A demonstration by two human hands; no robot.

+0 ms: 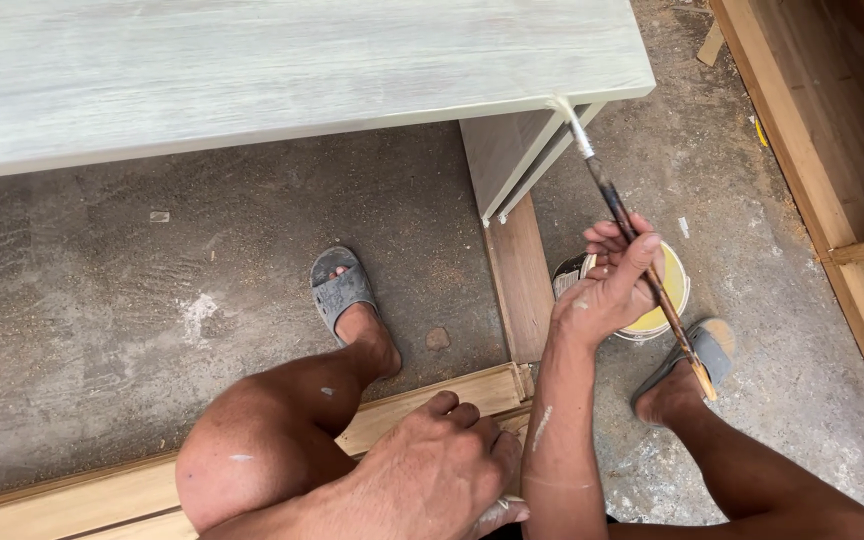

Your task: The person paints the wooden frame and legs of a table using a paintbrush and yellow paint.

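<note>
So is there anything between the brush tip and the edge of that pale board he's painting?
Nothing visible. The right hand holds the paintbrush, and its bristles already touch the corner edge of the whitewashed board. The paint can sits below, out of the way.

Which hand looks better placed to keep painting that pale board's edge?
The right hand, probably. Its fingers grip the brush, whose tip touches the corner of the pale board, just above the paint can. The left hand rests low on a wooden strip.

Right hand (607, 285) raised, fingers pinched in a grip; left hand (437, 470) rests low, knuckles up (fingers curled).
</note>
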